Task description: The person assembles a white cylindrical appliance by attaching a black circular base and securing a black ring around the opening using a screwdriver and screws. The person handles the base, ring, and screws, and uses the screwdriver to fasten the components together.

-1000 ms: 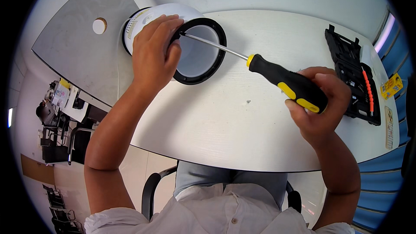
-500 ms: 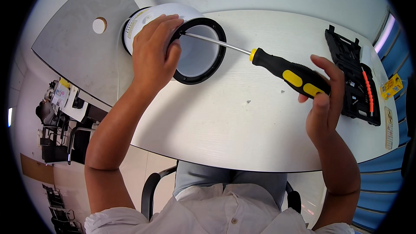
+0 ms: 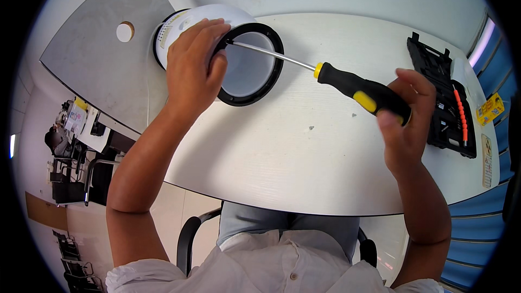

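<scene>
A white rounded appliance lies on its side at the table's far left, its hollow open end and black rim turned toward the right. My left hand wraps over its upper left side, thumb by the rim, and grips it. A long screwdriver with a black and yellow handle slants across the table, its tip at the rim beside my left fingertips. My right hand closes around the handle's end, slightly blurred, with the thumb lying across it. The screw under the tip, if any, is too small to make out.
At the right a black tool case lies open with bits and an orange flexible shaft. Beyond it are a yellow box and a remote control. A round white object sits on the grey tabletop.
My right thumb has moved left across the handle and the fingers have closed more around it. The screwdriver handle has turned about its axis. My left hand and the appliance stay put.
</scene>
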`<state>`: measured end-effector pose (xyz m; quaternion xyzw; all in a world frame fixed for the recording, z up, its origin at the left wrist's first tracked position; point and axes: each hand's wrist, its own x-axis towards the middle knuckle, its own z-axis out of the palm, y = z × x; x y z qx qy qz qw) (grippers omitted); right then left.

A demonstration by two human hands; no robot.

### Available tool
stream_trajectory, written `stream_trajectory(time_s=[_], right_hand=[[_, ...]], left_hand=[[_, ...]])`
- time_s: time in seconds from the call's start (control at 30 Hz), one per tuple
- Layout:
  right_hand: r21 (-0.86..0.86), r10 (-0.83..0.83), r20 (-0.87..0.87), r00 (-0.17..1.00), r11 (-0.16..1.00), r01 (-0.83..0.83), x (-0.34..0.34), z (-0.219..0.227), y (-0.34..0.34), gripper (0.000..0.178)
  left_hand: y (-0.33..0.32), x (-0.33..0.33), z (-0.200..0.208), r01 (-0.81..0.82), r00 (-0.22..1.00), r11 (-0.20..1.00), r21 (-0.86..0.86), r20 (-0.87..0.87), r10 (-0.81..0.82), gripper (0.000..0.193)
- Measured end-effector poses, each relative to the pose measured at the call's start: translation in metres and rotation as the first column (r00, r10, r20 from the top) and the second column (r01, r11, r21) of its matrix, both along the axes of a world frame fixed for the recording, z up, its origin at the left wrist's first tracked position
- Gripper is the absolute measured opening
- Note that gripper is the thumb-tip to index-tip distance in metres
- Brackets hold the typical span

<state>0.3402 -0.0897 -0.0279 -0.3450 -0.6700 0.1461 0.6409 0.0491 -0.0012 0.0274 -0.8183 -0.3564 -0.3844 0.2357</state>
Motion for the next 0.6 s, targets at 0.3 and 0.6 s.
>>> stream_trajectory(time_s=[0.3, 0.6], right_hand=[[-0.173, 0.118, -0.059, 0.991, 0.977, -0.126, 0.002, 0.003, 0.001, 0.051], [-0.187, 0.09, -0.15, 0.985, 0.975, -0.118, 0.002, -0.002, 0.001, 0.04]], left_hand=[[-0.002, 0.002, 0.003, 0.066, 0.998, 0.998, 0.009, -0.002, -0.066, 0.035], [-0.004, 0.003, 0.003, 0.045, 0.999, 0.999, -0.011, 0.029, -0.045, 0.027]])
